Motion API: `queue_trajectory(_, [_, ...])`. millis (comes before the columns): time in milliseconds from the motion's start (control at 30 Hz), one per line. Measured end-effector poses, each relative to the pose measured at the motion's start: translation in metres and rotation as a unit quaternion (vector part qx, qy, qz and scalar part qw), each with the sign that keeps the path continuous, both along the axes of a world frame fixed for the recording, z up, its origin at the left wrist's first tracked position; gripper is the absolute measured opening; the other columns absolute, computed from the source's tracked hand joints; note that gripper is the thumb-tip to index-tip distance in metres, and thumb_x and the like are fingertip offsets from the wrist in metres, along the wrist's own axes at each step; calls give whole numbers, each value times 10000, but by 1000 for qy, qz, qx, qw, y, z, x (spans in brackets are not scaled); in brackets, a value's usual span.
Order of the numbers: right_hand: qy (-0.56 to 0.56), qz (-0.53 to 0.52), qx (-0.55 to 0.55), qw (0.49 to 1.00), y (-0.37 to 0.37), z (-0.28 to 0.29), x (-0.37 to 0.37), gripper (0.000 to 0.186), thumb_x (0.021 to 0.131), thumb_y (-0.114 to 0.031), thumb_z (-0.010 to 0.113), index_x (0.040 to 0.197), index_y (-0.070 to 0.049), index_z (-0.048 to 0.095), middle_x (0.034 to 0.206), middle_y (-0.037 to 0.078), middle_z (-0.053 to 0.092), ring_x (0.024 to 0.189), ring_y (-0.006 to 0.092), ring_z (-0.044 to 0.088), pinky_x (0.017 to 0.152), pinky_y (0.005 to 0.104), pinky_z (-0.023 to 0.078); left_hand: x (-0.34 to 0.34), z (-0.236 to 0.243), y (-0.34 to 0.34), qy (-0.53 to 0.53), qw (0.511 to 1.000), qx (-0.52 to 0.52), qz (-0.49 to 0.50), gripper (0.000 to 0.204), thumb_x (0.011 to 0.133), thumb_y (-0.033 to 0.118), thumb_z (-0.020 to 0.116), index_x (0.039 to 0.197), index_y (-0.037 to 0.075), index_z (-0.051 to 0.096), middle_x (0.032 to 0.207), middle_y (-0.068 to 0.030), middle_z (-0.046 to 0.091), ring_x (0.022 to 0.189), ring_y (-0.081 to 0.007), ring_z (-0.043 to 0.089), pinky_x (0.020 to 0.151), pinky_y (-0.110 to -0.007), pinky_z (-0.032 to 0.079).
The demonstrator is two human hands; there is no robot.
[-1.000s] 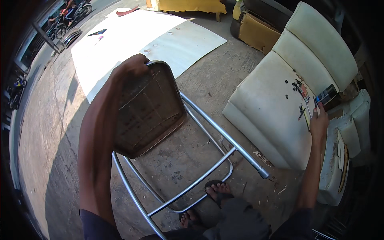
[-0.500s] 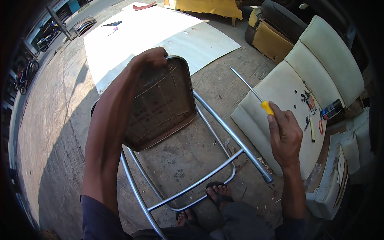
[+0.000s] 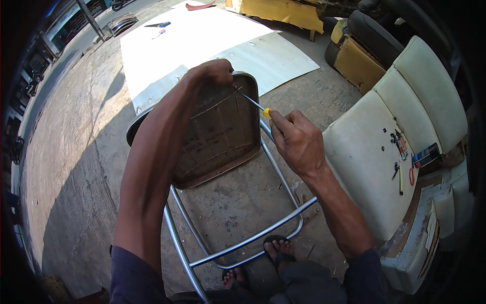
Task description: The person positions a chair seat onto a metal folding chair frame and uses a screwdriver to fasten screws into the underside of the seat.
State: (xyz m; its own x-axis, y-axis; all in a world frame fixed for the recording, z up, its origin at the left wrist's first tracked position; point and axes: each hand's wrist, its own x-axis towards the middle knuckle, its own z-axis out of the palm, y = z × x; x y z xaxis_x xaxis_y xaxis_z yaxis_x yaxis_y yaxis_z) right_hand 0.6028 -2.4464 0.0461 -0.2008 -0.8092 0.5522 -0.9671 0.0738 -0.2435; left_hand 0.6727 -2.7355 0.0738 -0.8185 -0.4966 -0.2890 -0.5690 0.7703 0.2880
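A chair with a chrome tube frame (image 3: 276,164) stands in front of me. Its dark brown, rust-stained metal panel (image 3: 217,137) has a shiny rim and faces me. My left hand (image 3: 218,72) is closed over the panel's upper edge, with the fingertips partly hidden. In my right hand (image 3: 302,143) is a screwdriver (image 3: 267,112), gripped by its yellow handle. Its shaft slants up and left across the panel's rim. The tip reaches the panel's upper right corner, just below my left hand; whether it sits in a screw is too small to tell.
At the right, a cream padded seat (image 3: 372,131) bears small black parts (image 3: 397,139), a cutter (image 3: 401,180) and red-handled scissors (image 3: 411,176). A white sheet (image 3: 202,38) lies on the concrete beyond the chair. My sandalled feet are beneath the frame.
My right hand has moved left with the screwdriver, bringing its tip from open air to the panel's corner. My left hand keeps its hold. The whole view has shifted slightly.
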Motion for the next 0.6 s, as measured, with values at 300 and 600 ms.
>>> queue_trajectory(300, [-71, -25, 19, 997, -3, 5, -1, 208, 898, -150, 681, 1082, -65, 728, 774, 178, 646, 690, 306, 675, 623, 405, 549, -1, -4, -4, 2, 1000, -3, -13, 430, 838, 287, 738, 1164, 8, 713, 1022, -180, 736, 927, -284, 690, 838, -414, 522])
queue_trajectory(600, [-470, -144, 100, 865, -17, 25, -23, 361, 936, -296, 614, 1128, -16, 735, 766, 164, 727, 646, 225, 712, 648, 370, 535, -2, -5, -4, 8, 1000, 4, -13, 424, 795, 229, 693, 1145, -9, 711, 1065, -211, 721, 960, -307, 696, 839, -422, 539])
